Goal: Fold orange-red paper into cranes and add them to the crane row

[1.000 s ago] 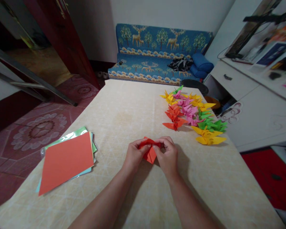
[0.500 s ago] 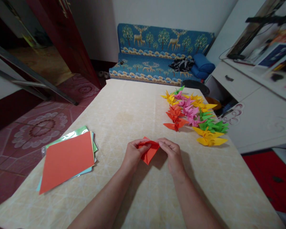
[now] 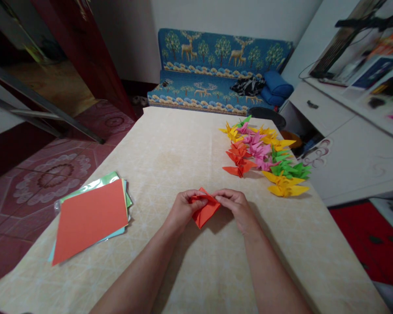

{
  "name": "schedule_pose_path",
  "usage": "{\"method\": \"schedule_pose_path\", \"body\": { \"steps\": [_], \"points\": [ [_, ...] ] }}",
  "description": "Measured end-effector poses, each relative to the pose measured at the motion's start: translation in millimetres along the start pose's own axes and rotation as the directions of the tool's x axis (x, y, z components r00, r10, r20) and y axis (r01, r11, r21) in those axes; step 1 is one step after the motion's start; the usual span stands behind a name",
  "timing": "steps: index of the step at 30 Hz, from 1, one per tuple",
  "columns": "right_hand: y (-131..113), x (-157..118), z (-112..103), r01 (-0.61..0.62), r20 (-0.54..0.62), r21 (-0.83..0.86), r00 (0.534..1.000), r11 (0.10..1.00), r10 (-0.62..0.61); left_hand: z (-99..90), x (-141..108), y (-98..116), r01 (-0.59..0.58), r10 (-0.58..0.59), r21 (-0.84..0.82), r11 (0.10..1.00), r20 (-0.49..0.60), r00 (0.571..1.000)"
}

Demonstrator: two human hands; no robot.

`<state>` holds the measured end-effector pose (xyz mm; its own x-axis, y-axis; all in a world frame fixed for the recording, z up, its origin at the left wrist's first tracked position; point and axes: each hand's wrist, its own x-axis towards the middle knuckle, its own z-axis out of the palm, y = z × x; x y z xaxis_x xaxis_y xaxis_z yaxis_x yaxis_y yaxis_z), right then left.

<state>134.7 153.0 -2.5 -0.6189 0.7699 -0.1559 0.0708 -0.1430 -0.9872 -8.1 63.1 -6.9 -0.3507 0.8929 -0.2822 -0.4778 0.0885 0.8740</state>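
A small folded piece of orange-red paper (image 3: 203, 214) is held just above the table (image 3: 170, 135), its point toward me. My left hand (image 3: 182, 210) pinches its left side, the thumb lying across the front. At the paper's upper right corner, my right hand (image 3: 236, 206) grips the edge between thumb and fingers. To the left lies a stack of flat paper with a red sheet (image 3: 91, 220) on top. Beyond my right hand sit several folded paper birds: red (image 3: 239, 166), pink (image 3: 260, 150), green (image 3: 290, 169) and yellow (image 3: 286, 186).
A blue patterned sofa (image 3: 209, 89) stands past the table's far edge. On the right is a white cabinet (image 3: 356, 144) with clutter on top. A metal ladder (image 3: 46, 115) and a dark red door (image 3: 91, 56) are at the left.
The view has shifted slightly. My right hand's fingers have moved a little along the paper's upper edge, and the folded paper is tilted slightly differently. My left hand keeps its hold.
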Motion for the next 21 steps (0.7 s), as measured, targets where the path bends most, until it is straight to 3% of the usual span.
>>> {"method": "schedule_pose_path", "body": {
  "steps": [8,18,21],
  "points": [
    [-0.7,-2.8,0.6,0.049,0.111,0.072,0.992,0.996,-0.056,-1.5,2.1,-2.8,-0.029,0.029,-0.034,0.999,0.013,0.999],
    [8.3,2.6,-1.3,0.082,0.129,0.06,0.988,0.995,-0.089,-2.5,0.1,-0.9,0.007,-0.006,-0.071,0.997,0.005,1.0],
    [8.6,2.3,0.2,0.095,0.089,0.083,0.991,0.992,-0.102,-1.6,0.1,-0.9,-0.002,0.002,-0.068,0.998,0.0,1.0]
  ]
}}
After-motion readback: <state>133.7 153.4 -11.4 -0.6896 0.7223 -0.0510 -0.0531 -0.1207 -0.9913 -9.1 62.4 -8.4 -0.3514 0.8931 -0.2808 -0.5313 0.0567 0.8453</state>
